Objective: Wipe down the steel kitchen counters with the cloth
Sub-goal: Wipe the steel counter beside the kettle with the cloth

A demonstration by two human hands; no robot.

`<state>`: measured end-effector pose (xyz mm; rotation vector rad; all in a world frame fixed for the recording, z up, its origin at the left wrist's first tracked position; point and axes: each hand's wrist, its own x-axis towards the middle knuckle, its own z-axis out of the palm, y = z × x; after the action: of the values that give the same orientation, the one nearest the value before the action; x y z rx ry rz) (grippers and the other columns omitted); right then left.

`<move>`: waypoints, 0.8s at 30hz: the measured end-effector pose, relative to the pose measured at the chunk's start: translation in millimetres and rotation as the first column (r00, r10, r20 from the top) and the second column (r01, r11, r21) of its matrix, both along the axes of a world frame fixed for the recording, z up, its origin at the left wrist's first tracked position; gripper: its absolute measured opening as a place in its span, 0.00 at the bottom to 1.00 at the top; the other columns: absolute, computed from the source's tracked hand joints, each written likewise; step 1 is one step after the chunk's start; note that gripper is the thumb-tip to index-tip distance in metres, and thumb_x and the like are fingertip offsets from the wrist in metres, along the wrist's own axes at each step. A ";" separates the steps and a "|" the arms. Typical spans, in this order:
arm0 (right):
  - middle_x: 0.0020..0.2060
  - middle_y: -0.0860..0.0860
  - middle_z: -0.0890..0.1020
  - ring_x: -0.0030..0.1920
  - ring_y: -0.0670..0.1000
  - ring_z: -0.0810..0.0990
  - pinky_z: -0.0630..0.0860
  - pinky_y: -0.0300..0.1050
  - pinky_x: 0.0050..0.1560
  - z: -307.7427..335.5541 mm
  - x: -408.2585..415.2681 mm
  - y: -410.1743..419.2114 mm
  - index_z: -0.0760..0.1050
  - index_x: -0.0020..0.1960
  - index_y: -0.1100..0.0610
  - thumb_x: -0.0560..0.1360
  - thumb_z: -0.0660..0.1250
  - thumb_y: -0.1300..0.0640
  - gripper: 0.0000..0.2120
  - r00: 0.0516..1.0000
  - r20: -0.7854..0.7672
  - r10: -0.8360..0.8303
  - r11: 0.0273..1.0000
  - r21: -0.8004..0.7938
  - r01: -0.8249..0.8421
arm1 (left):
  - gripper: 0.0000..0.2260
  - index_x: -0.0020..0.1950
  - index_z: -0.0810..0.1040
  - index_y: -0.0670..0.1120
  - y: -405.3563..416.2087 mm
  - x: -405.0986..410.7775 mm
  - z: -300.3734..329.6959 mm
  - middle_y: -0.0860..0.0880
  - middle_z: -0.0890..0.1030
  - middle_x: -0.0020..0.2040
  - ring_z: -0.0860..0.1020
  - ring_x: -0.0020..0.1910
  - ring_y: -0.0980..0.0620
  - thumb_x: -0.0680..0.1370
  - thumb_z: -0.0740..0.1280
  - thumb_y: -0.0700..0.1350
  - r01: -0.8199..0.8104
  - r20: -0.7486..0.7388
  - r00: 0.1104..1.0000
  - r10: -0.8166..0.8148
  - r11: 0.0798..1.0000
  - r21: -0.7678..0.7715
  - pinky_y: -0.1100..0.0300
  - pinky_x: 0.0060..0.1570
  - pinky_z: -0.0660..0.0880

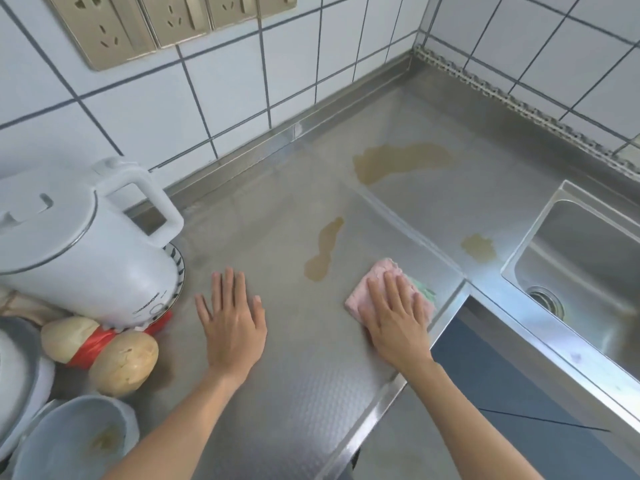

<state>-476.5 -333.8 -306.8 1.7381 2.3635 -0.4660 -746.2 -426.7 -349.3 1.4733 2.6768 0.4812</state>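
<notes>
My right hand (394, 317) lies flat, fingers straight, pressing the cloth (388, 289) onto the counter (311, 375) at centre right of the frame, near the edge. My left hand (232, 320) rests flat and bare at centre. The cloth looks soft, light and limp; I judge palm pressure suits it better than a pinch. Three brown spills (398, 162) lie above it, unwiped. The kettle (86, 251) at left bears lettering too blurred to read.
</notes>
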 end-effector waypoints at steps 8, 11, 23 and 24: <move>0.84 0.51 0.48 0.83 0.57 0.41 0.42 0.64 0.81 -18.0 -119.8 -33.1 0.55 0.83 0.45 0.85 0.50 0.43 0.27 0.935 -0.185 0.303 0.953 0.074 -0.294 | 0.25 0.78 0.70 0.42 -0.7 -3.7 -7.5 0.42 0.68 0.80 0.62 0.82 0.42 0.83 0.54 0.49 0.007 -0.081 0.997 -0.007 1.000 -0.003 0.34 0.77 0.57; 0.84 0.48 0.51 0.84 0.54 0.45 0.46 0.60 0.81 -21.6 -70.7 -61.9 0.56 0.83 0.44 0.87 0.50 0.42 0.25 0.874 -0.217 0.436 0.900 0.124 -0.418 | 0.24 0.78 0.70 0.43 -0.8 -4.6 -9.3 0.43 0.68 0.80 0.61 0.82 0.43 0.84 0.53 0.49 -0.001 -0.083 0.997 0.003 1.000 0.028 0.35 0.77 0.56; 0.84 0.54 0.43 0.82 0.59 0.36 0.32 0.63 0.78 -22.4 -88.6 54.4 0.48 0.84 0.46 0.87 0.46 0.44 0.27 0.987 -0.132 -0.086 0.995 0.039 0.092 | 0.23 0.78 0.68 0.44 0.3 -2.9 -10.8 0.44 0.67 0.81 0.60 0.83 0.43 0.84 0.53 0.48 -0.018 -0.093 0.995 0.020 1.000 0.023 0.35 0.78 0.55; 0.84 0.55 0.44 0.82 0.60 0.37 0.32 0.64 0.78 -23.4 -109.1 49.4 0.49 0.84 0.46 0.87 0.48 0.45 0.26 0.988 -0.145 -0.046 0.998 0.043 0.053 | 0.23 0.78 0.68 0.44 0.0 -3.0 -10.4 0.44 0.67 0.81 0.60 0.83 0.43 0.84 0.54 0.48 -0.019 -0.090 0.996 0.021 1.000 0.024 0.35 0.78 0.55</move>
<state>-585.6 -284.3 -330.1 1.8468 2.4517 -0.5662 -749.2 -426.7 -359.7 1.5112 2.7659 0.4599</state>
